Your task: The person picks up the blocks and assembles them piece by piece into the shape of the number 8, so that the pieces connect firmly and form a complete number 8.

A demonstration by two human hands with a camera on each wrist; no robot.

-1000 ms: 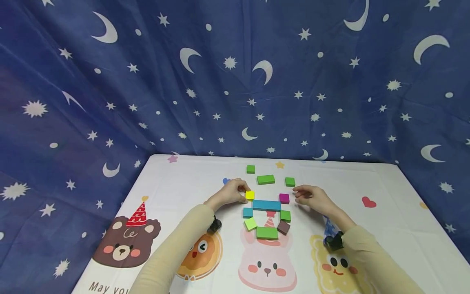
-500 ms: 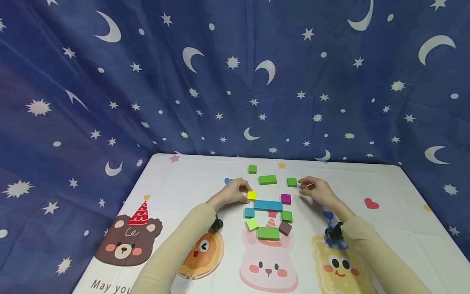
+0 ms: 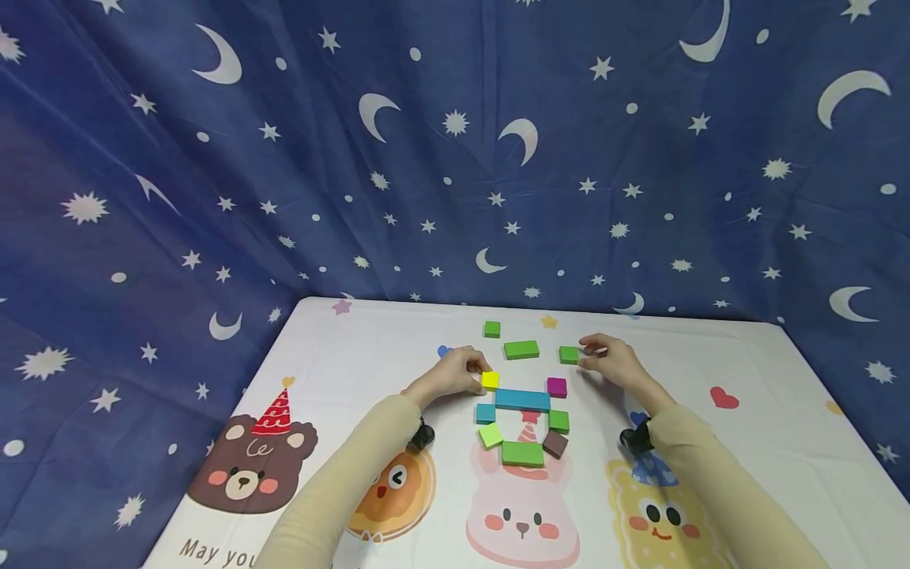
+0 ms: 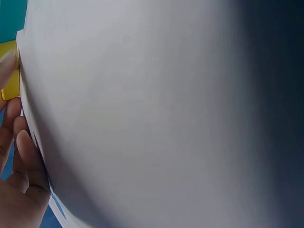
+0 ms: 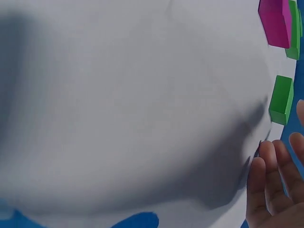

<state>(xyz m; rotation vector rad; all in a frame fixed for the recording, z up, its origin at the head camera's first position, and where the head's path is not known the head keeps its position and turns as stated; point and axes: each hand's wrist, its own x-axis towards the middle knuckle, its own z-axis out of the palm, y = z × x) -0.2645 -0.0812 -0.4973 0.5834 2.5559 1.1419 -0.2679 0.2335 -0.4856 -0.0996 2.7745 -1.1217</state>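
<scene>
My left hand (image 3: 453,373) pinches a yellow cube (image 3: 490,380) at the upper left corner of a ring of coloured blocks. In the left wrist view the thumb lies on the yellow cube (image 4: 10,71), with a finger against its lower edge. My right hand (image 3: 613,360) is held with fingers spread just right of a green cube (image 3: 569,355). The right wrist view has those fingers beside the green cube (image 5: 281,99), a gap showing between. A long blue block (image 3: 522,400) joins the yellow cube's corner, and a magenta cube (image 3: 557,387) sits at its other end.
Below lie a teal cube (image 3: 486,413), a green cube (image 3: 558,421), a lime block (image 3: 490,435), a brown block (image 3: 555,444) and a green block (image 3: 522,454). Farther back are a green cube (image 3: 492,329) and a longer green block (image 3: 522,349). The printed tablecloth (image 3: 398,340) meets a blue curtain (image 3: 441,158).
My right hand has moved from beside the magenta cube away from me to the green cube. My left hand stays at the yellow cube. The whole view has shifted slightly.
</scene>
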